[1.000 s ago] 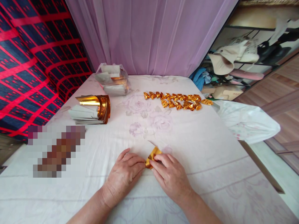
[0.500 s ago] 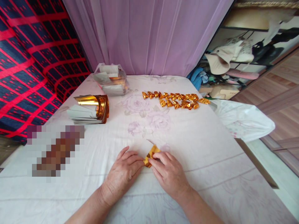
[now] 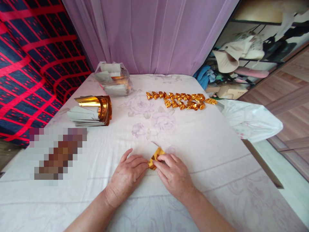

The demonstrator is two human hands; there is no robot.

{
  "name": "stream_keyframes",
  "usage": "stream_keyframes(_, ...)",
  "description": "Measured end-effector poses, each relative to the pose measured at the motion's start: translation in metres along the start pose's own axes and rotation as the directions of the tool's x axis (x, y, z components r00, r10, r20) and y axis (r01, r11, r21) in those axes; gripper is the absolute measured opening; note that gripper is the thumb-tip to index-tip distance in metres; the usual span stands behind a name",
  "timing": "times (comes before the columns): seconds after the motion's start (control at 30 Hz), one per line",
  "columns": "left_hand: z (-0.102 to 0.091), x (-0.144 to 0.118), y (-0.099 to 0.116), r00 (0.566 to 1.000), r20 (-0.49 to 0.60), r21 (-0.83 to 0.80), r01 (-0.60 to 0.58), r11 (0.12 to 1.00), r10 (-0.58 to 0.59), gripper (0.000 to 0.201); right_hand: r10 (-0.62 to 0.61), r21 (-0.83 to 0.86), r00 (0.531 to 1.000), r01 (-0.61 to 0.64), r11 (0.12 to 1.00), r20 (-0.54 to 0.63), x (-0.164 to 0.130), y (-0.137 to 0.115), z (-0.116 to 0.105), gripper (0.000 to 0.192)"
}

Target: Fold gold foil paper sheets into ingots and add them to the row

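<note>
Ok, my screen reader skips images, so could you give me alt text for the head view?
Both hands, left hand and right hand, pinch a small gold paper on a white floral sheet. Farther back lie rows of folded gold pieces, a stack of gold sheets at left and a plastic bag.

Foil piece pinched between fingertips of left hand & right hand, on sheet. Beyond fingers, far right: folded pieces in rows. Far left of fingers: foil stack; behind it, bag. Curtain at back.
</note>
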State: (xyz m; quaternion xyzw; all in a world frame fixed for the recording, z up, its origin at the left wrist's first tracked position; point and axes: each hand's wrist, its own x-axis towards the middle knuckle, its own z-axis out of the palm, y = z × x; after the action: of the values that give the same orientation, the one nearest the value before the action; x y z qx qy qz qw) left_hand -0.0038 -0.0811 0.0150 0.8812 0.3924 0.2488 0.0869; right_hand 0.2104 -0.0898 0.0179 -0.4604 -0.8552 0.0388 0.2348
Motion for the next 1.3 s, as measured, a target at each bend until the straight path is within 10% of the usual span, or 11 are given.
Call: stream_keyframes(1.3, -0.0016, -0.0007, 0.0006, 1.0, 0.022, 0.0, 0.002, 1.0, -0.002, 0.022, -0.004, 0.032, 1.0, 0.005, 0.999, -0.028, 0.0002, 0.0011, -0.0008, 0.019)
